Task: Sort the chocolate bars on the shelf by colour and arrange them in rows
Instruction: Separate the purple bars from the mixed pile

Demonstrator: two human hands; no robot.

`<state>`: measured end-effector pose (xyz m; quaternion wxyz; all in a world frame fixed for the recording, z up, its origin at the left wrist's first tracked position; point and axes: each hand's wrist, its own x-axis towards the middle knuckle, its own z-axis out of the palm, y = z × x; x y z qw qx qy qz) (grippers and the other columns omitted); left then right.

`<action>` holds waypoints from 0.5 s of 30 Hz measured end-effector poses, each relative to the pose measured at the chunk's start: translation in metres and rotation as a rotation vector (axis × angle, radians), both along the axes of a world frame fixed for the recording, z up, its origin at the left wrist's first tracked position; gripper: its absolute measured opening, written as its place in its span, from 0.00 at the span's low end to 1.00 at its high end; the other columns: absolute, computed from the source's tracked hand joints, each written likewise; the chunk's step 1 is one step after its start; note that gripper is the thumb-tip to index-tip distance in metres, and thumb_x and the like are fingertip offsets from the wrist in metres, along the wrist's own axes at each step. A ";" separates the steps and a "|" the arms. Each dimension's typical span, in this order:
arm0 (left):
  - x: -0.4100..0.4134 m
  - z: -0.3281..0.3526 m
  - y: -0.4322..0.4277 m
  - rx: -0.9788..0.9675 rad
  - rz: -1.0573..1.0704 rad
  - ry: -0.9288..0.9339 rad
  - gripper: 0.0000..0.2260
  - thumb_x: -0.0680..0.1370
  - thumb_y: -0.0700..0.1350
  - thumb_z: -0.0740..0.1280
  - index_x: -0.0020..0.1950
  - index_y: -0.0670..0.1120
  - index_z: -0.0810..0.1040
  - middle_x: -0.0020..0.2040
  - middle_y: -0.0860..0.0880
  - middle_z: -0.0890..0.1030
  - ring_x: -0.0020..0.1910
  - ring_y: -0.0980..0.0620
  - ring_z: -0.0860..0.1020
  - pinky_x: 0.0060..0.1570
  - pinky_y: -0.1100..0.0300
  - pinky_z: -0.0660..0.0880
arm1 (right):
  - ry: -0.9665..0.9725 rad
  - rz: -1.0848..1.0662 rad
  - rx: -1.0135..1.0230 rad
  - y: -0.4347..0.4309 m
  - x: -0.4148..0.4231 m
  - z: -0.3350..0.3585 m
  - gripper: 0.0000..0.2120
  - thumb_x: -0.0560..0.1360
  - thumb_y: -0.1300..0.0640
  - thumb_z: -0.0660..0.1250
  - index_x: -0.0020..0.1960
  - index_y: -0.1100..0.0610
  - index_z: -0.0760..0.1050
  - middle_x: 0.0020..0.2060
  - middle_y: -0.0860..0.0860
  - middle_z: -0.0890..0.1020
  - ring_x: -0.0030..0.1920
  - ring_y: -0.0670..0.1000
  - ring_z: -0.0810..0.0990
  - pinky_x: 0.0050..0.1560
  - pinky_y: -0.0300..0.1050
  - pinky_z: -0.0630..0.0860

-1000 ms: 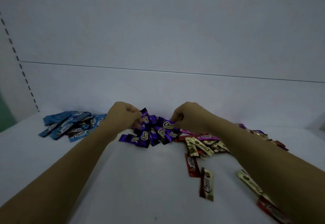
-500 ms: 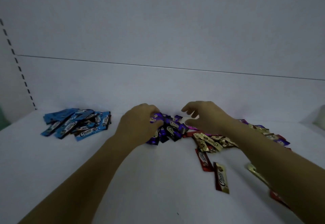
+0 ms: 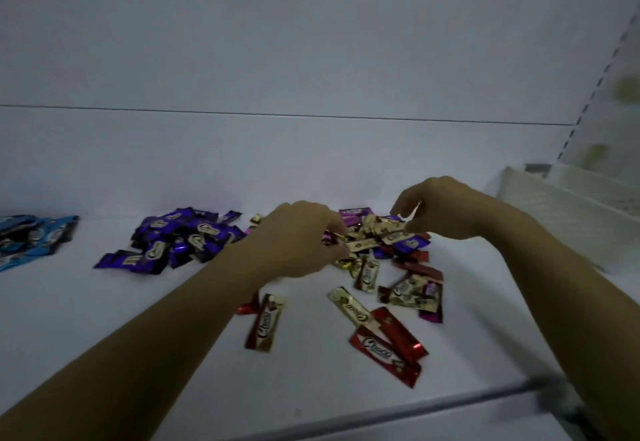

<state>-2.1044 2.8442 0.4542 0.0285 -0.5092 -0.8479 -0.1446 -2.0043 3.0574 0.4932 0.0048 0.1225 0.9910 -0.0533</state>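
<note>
White shelf (image 3: 173,336): blue pile (image 3: 34,236) and purple pile (image 3: 180,236) lie sorted at left; mixed heap (image 3: 381,243) remains. My left hand (image 3: 298,236) and right hand (image 3: 446,208) curl into the heap; whether either pinches a bar, I cannot tell. Next: pick out one colour, probably gold.

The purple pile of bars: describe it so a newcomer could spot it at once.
Look at the white shelf. Left of its middle, between the blue bars and the mixed heap, lies the purple pile. It alone is all violet.
</note>
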 end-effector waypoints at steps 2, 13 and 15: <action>0.008 -0.002 0.029 -0.042 -0.016 -0.027 0.16 0.76 0.57 0.67 0.62 0.55 0.77 0.62 0.54 0.77 0.59 0.53 0.75 0.59 0.54 0.72 | -0.057 -0.011 -0.001 0.023 0.007 -0.005 0.12 0.73 0.56 0.72 0.56 0.47 0.80 0.51 0.45 0.82 0.45 0.44 0.79 0.47 0.40 0.73; 0.025 -0.018 0.115 -0.194 0.090 0.110 0.15 0.76 0.55 0.68 0.61 0.52 0.78 0.56 0.52 0.78 0.55 0.51 0.76 0.56 0.52 0.73 | -0.124 0.168 -0.038 0.065 -0.016 -0.031 0.15 0.69 0.53 0.76 0.55 0.49 0.80 0.51 0.47 0.80 0.49 0.48 0.76 0.43 0.38 0.71; 0.022 -0.022 0.116 -0.194 0.101 0.072 0.17 0.75 0.57 0.68 0.61 0.51 0.77 0.56 0.51 0.77 0.56 0.51 0.75 0.57 0.51 0.73 | -0.100 0.185 -0.056 0.073 -0.014 -0.037 0.14 0.70 0.52 0.75 0.55 0.50 0.79 0.48 0.45 0.78 0.48 0.47 0.74 0.39 0.34 0.67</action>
